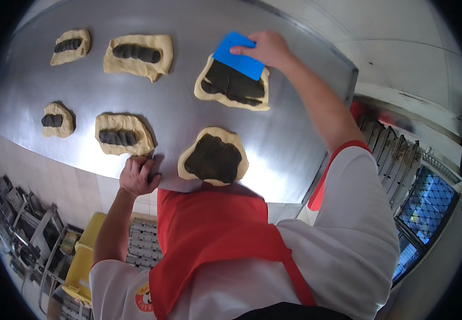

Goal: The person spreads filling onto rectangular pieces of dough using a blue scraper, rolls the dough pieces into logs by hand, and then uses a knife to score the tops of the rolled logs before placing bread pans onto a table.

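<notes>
Right hand (pixel 269 49), arm outstretched: fingers are gripping blue scraper (pixel 237 57); filled dough (pixel 232 84) is lying bodyward of them. Left hand (pixel 139 177): parted fingers are resting at metal table (pixel 289 138) edge, beside second dough (pixel 126 126).

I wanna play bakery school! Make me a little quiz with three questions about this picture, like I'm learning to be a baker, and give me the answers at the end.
1. Count: how many pieces of dough lie on the metal table?
2. True or false: on every piece, the dark filling is spread out flat and wide.
3. Look closely: what is the right hand gripping, and what colour is it?

Key
1. Six.
2. False: on four pieces it sits in a lumpy strip.
3. A flat scraper; it is blue.
</notes>
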Demonstrator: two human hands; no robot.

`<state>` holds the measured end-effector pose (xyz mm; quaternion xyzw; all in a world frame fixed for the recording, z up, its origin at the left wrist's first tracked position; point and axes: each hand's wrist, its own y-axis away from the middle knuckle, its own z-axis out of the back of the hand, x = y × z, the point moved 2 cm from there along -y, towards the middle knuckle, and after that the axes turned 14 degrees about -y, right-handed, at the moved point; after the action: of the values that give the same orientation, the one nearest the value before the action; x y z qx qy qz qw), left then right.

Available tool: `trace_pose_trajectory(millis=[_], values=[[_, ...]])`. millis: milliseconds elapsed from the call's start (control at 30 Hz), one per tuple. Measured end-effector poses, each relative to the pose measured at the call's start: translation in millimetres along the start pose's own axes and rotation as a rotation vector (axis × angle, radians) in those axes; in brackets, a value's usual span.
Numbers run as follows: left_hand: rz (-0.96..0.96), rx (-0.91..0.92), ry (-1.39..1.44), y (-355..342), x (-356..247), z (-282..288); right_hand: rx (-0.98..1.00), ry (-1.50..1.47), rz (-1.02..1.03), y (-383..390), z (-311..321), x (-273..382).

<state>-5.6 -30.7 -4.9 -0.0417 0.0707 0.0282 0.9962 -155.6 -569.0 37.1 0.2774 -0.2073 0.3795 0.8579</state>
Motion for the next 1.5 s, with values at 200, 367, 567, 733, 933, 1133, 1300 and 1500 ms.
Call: trace_pose_trajectory(millis=[200, 367, 567, 733, 933, 1133, 1300, 1500], values=[[0.011, -0.033, 0.025, 6, -1, 4, -0.08, -0.838, -0.085, 21, 35, -10], [-0.027, -0.086, 0.087, 4, 7, 9, -0.24, -0.141, -0.22, 58, 9, -3], [-0.087, -0.142, 0.32, 3, 17, 29, -0.863, -0.716, -0.118, 188, -4, 101], [-0.283, -0.285, 0.664, 19, 57, 54, -0.827, -0.451, 0.006, 259, -157, 216], [-0.271, -0.303, 0.545, 59, 149, 73, -0.49, -0.03, 0.368, 196, -271, 389], [-0.178, -0.291, 0.561, 104, 182, 73, -0.62, 0.001, 0.193, 157, -363, 401], [-0.123, -0.273, 0.551, 132, 188, 74, -0.502, -0.04, 0.239, 170, -391, 415], [-0.131, -0.358, 0.574, 120, 196, 79, -0.446, 0.053, 0.307, 196, -309, 388]])
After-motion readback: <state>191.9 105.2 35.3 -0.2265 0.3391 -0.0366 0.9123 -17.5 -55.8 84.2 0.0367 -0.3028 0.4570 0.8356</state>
